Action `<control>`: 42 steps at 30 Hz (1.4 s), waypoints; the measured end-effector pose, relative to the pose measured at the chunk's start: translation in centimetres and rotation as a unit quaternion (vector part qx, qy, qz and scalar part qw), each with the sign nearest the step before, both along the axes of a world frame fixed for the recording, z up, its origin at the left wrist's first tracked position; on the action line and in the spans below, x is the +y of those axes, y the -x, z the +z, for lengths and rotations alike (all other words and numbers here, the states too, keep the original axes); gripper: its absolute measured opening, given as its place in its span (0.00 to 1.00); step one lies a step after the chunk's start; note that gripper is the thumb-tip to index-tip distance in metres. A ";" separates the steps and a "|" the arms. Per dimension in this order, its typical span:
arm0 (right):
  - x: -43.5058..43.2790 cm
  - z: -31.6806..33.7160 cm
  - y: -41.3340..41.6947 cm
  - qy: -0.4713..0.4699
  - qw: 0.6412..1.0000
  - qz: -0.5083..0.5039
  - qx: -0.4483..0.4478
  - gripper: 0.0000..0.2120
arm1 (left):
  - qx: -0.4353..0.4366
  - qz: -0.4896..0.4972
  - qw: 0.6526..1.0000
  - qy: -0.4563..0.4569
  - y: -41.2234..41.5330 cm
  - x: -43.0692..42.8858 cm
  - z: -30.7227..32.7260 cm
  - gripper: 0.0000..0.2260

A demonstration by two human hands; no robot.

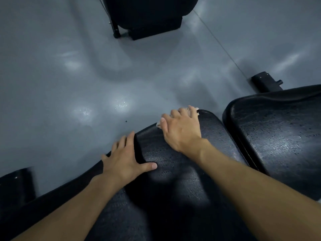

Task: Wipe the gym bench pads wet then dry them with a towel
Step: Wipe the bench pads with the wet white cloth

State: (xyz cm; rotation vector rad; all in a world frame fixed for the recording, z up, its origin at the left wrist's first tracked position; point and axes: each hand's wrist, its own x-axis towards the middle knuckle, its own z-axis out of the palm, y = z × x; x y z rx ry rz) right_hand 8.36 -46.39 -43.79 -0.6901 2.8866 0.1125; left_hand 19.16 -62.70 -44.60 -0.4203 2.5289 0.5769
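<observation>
A black textured bench pad (pixel 173 171) fills the lower middle. A second black pad (pixel 278 136) lies to its right across a narrow gap. My right hand (pixel 180 129) lies over the far corner of the near pad and presses a pale cloth (pixel 158 125) onto it. Only small bits of the cloth show past my fingers. My left hand (pixel 126 160) rests flat on the pad's left edge, thumb stretched out on top and fingers reaching over the side. The pad surface looks speckled and shiny.
Grey glossy floor (pixel 86 75) spreads to the left and beyond. Another black machine base (pixel 149 18) stands at the top. A black bench foot (pixel 265 81) sits on the floor at right. A dark frame part (pixel 15 186) shows at lower left.
</observation>
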 end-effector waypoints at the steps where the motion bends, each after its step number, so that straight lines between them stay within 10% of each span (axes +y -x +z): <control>1: -0.2 -0.2 -0.2 -0.003 1.000 0.025 -0.009 0.25 | 0.003 0.002 1.000 -0.001 -0.3 -0.4 -0.1 0.56; 11: 0.0 -0.3 0.2 -0.059 0.995 -0.072 0.031 0.23 | -0.010 0.013 0.999 -0.046 -3.6 -4.4 -1.2 0.52; 20: -4.6 -0.6 -2.6 -0.064 0.991 0.117 -0.024 0.26 | -0.023 0.031 0.999 -0.032 -6.4 -6.8 -2.0 0.53; 28: -5.0 -1.7 -2.8 -0.076 0.996 -0.046 0.031 0.31 | -0.032 0.033 0.999 -0.008 -10.1 -9.9 -3.1 0.52; 38: -12.5 -1.9 -8.9 -0.079 0.976 0.182 -0.086 0.26 | -0.025 0.031 0.999 0.007 -13.3 -12.6 -3.6 0.51; 42: -10.1 -2.5 -6.9 -0.099 0.992 0.075 -0.018 0.26 | -0.042 0.044 0.998 0.001 -16.0 -15.1 -3.9 0.51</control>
